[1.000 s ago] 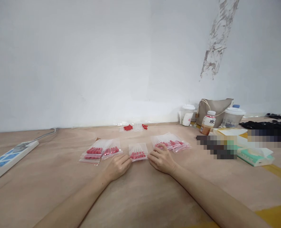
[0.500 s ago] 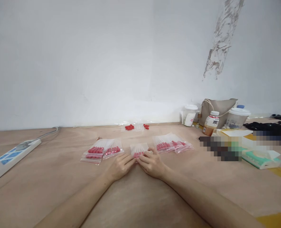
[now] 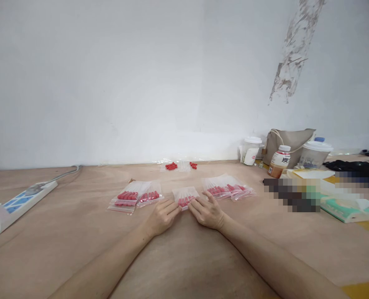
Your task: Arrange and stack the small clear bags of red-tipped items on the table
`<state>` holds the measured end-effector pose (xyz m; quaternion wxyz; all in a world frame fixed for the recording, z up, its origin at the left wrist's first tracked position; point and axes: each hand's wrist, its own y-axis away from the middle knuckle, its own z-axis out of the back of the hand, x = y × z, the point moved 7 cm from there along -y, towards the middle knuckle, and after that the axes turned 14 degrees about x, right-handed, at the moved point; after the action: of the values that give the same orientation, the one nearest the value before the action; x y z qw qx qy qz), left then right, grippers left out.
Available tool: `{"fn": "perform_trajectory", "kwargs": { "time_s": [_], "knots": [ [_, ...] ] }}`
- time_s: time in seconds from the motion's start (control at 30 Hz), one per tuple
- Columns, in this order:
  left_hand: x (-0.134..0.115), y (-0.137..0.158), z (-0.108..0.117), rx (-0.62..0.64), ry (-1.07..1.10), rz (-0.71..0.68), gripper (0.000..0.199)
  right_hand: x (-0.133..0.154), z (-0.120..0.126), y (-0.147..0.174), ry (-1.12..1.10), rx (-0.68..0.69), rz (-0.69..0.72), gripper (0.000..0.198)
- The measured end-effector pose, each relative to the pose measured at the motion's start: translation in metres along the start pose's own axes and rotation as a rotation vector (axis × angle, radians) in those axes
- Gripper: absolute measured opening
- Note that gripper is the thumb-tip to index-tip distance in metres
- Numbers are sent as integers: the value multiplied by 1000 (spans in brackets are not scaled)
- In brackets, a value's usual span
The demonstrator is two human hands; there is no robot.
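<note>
In front of me lies a small clear zip bag (image 3: 185,192) holding several pale sticks with red ends, its sealing edge toward me. My left hand (image 3: 164,216) is closed at the bag's near left corner, fingertips on the edge. My right hand (image 3: 207,211) presses its curled fingers on the near right edge, one finger lifted off the bag. The fingertips' undersides are hidden. Left of the hands lie similar filled zip bags (image 3: 126,197), partly stacked; more filled zip bags (image 3: 223,187) fan out to the right.
Loose red pieces (image 3: 171,166) lie by the wall on clear plastic. A power strip (image 3: 28,203) with a cable is at the left. On the right stand a lidded cup (image 3: 251,151), a drink bottle (image 3: 279,162), a grey bag (image 3: 292,143) and a green tissue pack (image 3: 346,207).
My right hand has shifted right along the bag's near edge, uncovering more of the red ends. My left hand stays at the left corner. The whole view has moved slightly.
</note>
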<state>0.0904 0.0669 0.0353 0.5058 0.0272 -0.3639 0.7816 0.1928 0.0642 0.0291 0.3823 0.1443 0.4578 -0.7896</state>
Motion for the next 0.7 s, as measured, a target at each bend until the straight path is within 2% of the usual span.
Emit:
{"fn": "perform_trajectory", "kwargs": {
  "time_s": [0.13, 0.4, 0.6, 0.7],
  "knots": [
    [0, -2, 4, -20, 21, 7, 23, -7, -3, 4, 61, 27, 5, 20],
    [12, 6, -1, 16, 48, 84, 20, -28, -14, 17, 65, 211, -67, 21],
    [22, 10, -7, 127, 177, 246, 18, -30, -16, 22, -16, 243, -131, 18],
    [26, 13, -13, 172, 269, 310, 28, -22, -14, 18, -107, 223, -93, 20]
  ]
}}
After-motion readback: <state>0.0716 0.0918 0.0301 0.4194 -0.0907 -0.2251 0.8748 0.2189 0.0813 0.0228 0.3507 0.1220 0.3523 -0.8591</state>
